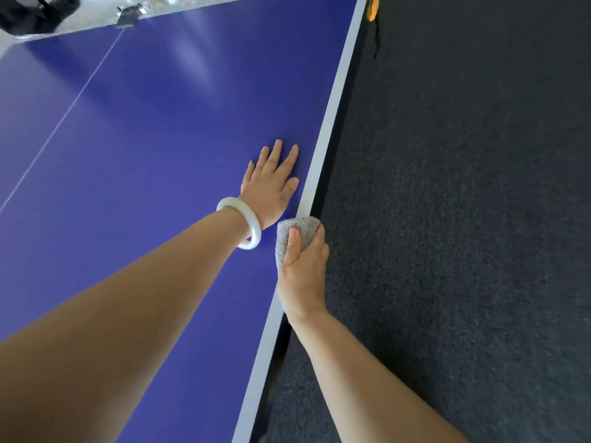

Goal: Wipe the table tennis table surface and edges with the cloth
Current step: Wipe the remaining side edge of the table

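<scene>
The blue table tennis table (144, 155) fills the left of the view, and its white edge line (332, 100) runs diagonally from top right to bottom centre. My left hand (271, 187) lies flat on the blue surface beside that edge, fingers straight, with a white bangle on the wrist. My right hand (302, 273) grips a folded grey cloth (302, 228) wrapped over the table's edge just behind my left hand. The thumb presses on top of the cloth; the fingers curl down over the side and are mostly hidden.
Dark carpet floor (463, 219) lies to the right of the table. An orange object (372, 8) sits at the table's far edge at the top. A thin white centre line (64, 116) crosses the table. A net clamp (129, 14) is at the far side.
</scene>
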`<state>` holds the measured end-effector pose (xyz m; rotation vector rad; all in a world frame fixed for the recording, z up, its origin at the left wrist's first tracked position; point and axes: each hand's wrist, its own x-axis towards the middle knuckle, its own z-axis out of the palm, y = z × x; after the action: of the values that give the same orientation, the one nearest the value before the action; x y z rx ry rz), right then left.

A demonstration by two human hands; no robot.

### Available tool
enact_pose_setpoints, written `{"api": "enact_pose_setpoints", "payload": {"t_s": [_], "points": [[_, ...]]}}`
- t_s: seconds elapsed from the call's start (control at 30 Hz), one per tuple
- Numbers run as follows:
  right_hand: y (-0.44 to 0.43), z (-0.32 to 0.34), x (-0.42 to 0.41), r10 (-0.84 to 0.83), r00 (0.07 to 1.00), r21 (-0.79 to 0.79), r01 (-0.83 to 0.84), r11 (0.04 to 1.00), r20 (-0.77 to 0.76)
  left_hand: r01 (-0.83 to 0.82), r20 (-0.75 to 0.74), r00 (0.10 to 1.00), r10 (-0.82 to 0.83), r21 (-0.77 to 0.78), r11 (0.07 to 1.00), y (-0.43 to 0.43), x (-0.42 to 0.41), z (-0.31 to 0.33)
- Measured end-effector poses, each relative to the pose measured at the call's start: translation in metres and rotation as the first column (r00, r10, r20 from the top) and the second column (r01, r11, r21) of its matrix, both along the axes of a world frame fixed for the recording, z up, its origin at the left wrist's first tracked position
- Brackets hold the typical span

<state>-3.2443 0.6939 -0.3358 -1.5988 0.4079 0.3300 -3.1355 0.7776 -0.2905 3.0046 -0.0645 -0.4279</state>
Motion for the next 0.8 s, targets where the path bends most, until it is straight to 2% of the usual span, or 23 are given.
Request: {"api": "enact_pose_setpoints", "payload": {"t_s": [0.07, 0.17, 0.23, 0.3, 0.5, 0.67, 0.8], "points": [[-0.002, 0.001, 0.0, 0.007, 1.0, 0.006, -0.007, 1.0, 0.015, -0.061, 0.002, 0.998, 0.061, -0.08, 0.995, 0.008, -0.057, 0.003], [-0.004, 0.002, 0.003, 0.033, 0.999, 0.007, -0.033, 0.999, 0.006, -0.241, -0.021, 0.97, 0.24, -0.169, 0.956, 0.033, -0.146, 0.011], [-0.004, 0.003, 0.002, 0.044, 0.999, 0.005, -0.044, 0.999, 0.0, -0.276, -0.064, 0.961, 0.269, -0.145, 0.95, 0.041, -0.192, 0.013], [-0.005, 0.007, 0.0, 0.048, 0.999, 0.008, -0.048, 0.999, 0.0, -0.244, -0.096, 0.967, 0.235, -0.09, 0.966, 0.043, -0.216, 0.007], [-0.002, 0.009, -0.018, 0.019, 0.999, 0.016, -0.018, 1.0, -0.042, -0.232, -0.159, 0.959, 0.235, 0.035, 0.972, 0.044, -0.21, -0.006], [0.007, 0.007, -0.142, 0.058, 0.995, 0.14, -0.068, 0.988, 0.075, -0.231, -0.192, 0.952, 0.237, 0.055, 0.971, 0.044, -0.209, -0.005], [0.0, -0.004, -0.118, 0.135, 0.989, 0.206, -0.143, 0.968, 0.052, -0.245, -0.211, 0.946, 0.246, 0.033, 0.969, 0.046, -0.207, -0.004]]}}
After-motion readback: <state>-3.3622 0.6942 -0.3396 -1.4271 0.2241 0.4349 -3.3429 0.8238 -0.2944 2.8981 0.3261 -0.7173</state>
